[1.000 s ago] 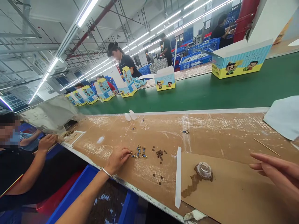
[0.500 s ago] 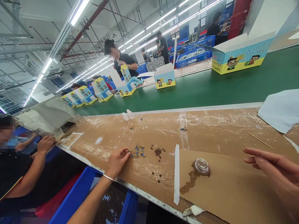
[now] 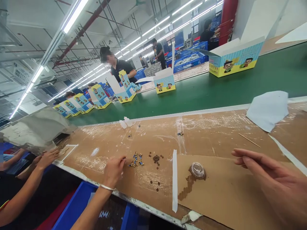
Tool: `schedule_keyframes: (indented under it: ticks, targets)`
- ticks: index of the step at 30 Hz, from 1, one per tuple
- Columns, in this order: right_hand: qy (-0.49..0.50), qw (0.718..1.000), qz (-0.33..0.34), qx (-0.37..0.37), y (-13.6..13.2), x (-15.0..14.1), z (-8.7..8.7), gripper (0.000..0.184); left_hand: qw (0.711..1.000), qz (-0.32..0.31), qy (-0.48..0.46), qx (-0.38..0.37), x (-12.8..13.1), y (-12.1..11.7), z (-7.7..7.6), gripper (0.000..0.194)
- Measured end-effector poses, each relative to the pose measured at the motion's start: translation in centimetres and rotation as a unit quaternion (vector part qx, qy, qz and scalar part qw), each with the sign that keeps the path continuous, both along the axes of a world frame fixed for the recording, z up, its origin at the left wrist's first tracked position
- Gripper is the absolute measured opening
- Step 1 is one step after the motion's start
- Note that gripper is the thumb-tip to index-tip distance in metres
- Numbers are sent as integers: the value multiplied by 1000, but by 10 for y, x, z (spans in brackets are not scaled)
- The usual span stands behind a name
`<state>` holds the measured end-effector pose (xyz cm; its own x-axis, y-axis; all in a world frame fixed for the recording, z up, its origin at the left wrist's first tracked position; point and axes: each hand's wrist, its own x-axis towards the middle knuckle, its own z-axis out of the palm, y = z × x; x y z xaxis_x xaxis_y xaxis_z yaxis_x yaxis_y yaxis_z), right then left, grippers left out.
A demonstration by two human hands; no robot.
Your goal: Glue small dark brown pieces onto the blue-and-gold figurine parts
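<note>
Now, my left hand [image 3: 113, 172] curled at the small blue-and-gold pieces [image 3: 135, 160], fingers' hold unclear, just above the bench's metal front edge [image 3: 81, 175], my right hand [image 3: 261, 174] loosely open, gripping nothing visible, over the cardboard sheet [image 3: 227, 198], open room between them

Just off the left hand [image 3: 112, 172] at 2 o'clock, small blue-and-gold figurines [image 3: 135, 160] stand in its way, with brown beads [image 3: 156, 158] farther along that line and a flat white paper strip [image 3: 175, 180] beyond, low enough to pass over. A blue plastic crate [image 3: 74, 207] sits below the bench edge at 6 o'clock. From the right hand [image 3: 271, 182], a stained glass dish [image 3: 197, 170] blocks 9 o'clock, while a wooden skewer [image 3: 249, 140] lies low at 11 o'clock, and a hand could slide across the brown cardboard [image 3: 230, 191] between them
</note>
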<state>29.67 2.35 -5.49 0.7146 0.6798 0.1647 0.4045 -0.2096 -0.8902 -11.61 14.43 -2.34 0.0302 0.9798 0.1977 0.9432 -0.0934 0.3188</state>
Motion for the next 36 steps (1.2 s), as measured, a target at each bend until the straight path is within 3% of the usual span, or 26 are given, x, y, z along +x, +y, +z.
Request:
schedule_keyframes:
  ticks: [6, 11, 13, 20, 25, 30, 36]
  targets:
    - [77, 993, 74, 60, -2, -5, 15, 33, 975, -81, -200, -53, 47, -31, 18, 38]
    - [90, 984, 100, 112, -4, -8, 12, 29, 877, -72, -437, -187, 100, -48, 27, 27]
    - [95, 980, 115, 132, -4, -9, 13, 27, 865, -74, -456, -198, 113, -50, 29, 25]
    - [104, 970, 132, 174, -7, -13, 21, 19, 914, -136, -343, -170, 135, -46, 38, 25]
    - [101, 966, 135, 195, -8, -14, 23, 17, 939, -233, -220, -122, 157, -48, 47, 16]
    - [98, 963, 135, 210, -8, -14, 24, 17, 946, -309, -83, -56, 188, -49, 51, 15]
    - [106, 961, 130, 221, -9, -14, 27, 19, 926, -377, 20, 0, 205, -39, 46, 17]
